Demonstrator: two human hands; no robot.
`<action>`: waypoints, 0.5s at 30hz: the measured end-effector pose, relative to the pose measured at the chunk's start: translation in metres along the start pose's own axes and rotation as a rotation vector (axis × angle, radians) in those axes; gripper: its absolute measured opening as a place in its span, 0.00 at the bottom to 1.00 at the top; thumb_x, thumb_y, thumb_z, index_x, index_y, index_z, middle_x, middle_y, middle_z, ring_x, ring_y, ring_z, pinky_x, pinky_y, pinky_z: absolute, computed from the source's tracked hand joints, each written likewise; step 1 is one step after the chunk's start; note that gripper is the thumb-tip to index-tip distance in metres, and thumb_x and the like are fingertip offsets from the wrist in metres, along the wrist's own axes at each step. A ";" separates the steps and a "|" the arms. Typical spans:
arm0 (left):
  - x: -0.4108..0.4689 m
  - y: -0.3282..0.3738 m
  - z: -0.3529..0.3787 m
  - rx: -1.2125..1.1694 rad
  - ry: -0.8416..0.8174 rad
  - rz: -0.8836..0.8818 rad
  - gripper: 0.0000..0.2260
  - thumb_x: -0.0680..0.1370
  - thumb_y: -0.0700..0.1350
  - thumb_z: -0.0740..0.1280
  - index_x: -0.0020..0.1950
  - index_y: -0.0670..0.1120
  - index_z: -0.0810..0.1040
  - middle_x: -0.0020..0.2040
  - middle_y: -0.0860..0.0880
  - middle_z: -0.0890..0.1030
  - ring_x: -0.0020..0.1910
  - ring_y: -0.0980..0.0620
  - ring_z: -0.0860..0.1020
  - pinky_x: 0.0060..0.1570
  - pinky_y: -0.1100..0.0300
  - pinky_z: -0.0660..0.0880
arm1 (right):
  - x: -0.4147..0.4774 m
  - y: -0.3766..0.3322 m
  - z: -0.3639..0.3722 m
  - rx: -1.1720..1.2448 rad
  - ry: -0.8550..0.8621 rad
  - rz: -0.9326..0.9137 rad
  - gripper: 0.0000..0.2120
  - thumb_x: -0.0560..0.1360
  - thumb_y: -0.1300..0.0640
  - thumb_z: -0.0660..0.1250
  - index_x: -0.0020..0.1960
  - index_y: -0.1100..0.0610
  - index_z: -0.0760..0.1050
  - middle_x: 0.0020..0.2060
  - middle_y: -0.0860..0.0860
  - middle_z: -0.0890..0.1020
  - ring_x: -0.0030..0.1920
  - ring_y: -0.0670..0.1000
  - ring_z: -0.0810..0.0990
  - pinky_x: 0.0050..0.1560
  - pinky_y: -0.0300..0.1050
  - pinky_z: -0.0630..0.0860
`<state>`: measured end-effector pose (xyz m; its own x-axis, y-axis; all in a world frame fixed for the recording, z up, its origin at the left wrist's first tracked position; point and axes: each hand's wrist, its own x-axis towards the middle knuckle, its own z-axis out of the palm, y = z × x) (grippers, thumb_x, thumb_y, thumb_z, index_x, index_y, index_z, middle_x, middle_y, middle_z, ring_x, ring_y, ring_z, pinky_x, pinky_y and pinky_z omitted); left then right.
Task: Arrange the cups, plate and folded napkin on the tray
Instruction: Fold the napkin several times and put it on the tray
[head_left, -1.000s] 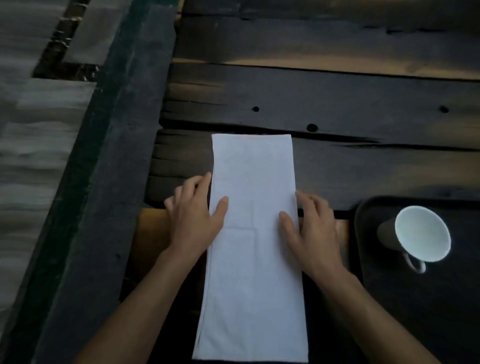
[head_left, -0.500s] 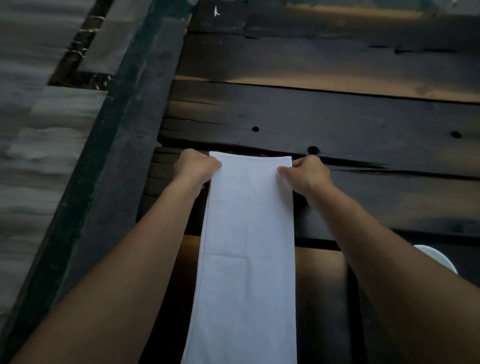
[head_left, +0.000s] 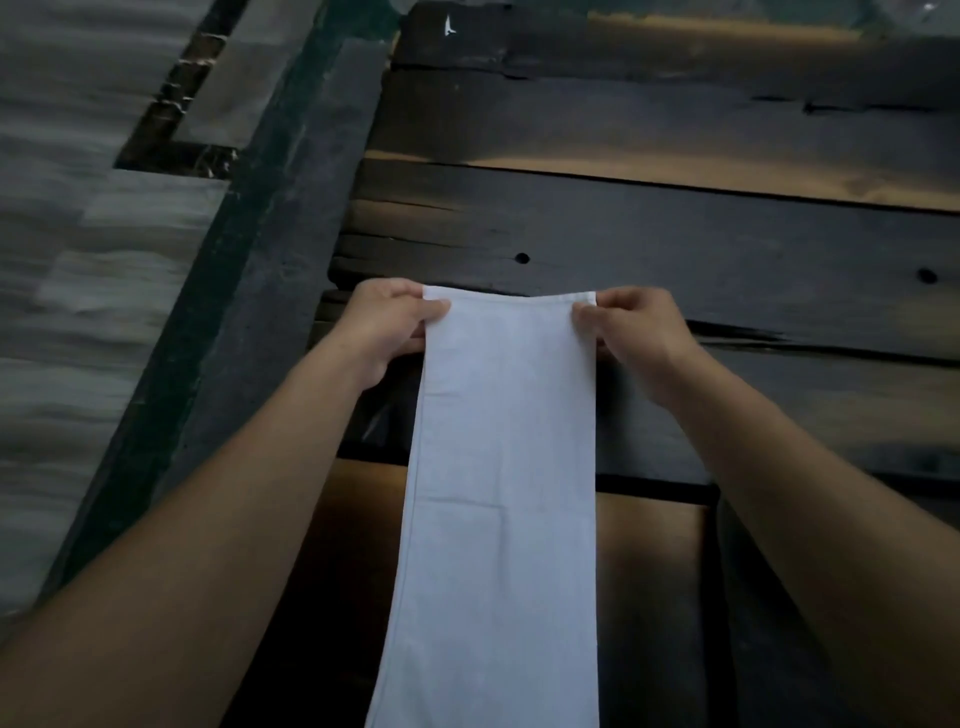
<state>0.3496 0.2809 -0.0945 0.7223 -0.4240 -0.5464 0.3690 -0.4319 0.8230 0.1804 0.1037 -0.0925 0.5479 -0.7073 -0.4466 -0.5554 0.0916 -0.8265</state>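
Note:
A long white napkin (head_left: 504, 493), folded into a narrow strip, runs from the table's near edge away from me. My left hand (head_left: 387, 325) pinches its far left corner. My right hand (head_left: 631, 325) pinches its far right corner. The far end is lifted slightly off the dark wooden table (head_left: 727, 260). My right forearm covers the black tray (head_left: 727, 597) at the lower right, of which only a dark edge shows. The cup and the plate are hidden.
The table is made of dark, rough planks with holes and cracks. A dark beam (head_left: 270, 260) runs along its left side. Beyond that lies a grey tiled floor (head_left: 78, 234).
Both hands slid from the napkin's middle to its far corners and gripped them. The far end has now risen a little. The view tilted, and the white cup went out of sight behind my right arm.

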 end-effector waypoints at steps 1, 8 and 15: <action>-0.007 0.002 -0.003 -0.001 -0.014 0.032 0.11 0.77 0.38 0.73 0.59 0.37 0.79 0.52 0.40 0.86 0.45 0.48 0.87 0.37 0.61 0.82 | -0.008 -0.005 -0.002 0.011 -0.009 -0.044 0.07 0.78 0.58 0.71 0.42 0.59 0.82 0.42 0.56 0.85 0.44 0.52 0.82 0.54 0.55 0.82; -0.070 0.019 -0.040 0.003 -0.153 0.257 0.06 0.77 0.41 0.73 0.53 0.43 0.82 0.48 0.46 0.87 0.49 0.48 0.87 0.41 0.62 0.81 | -0.079 -0.027 -0.026 0.006 -0.062 -0.273 0.11 0.81 0.54 0.69 0.55 0.61 0.83 0.52 0.62 0.85 0.51 0.57 0.85 0.56 0.56 0.81; -0.166 -0.003 -0.075 0.164 -0.299 0.516 0.06 0.74 0.41 0.75 0.50 0.49 0.85 0.47 0.50 0.88 0.48 0.53 0.86 0.44 0.64 0.80 | -0.175 -0.007 -0.056 -0.018 -0.102 -0.431 0.05 0.79 0.55 0.71 0.51 0.56 0.84 0.46 0.52 0.87 0.47 0.44 0.84 0.52 0.41 0.80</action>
<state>0.2722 0.4123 0.0053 0.5801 -0.8052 -0.1235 -0.0961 -0.2182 0.9712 0.0537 0.1872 0.0106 0.7904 -0.6052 -0.0948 -0.2730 -0.2095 -0.9389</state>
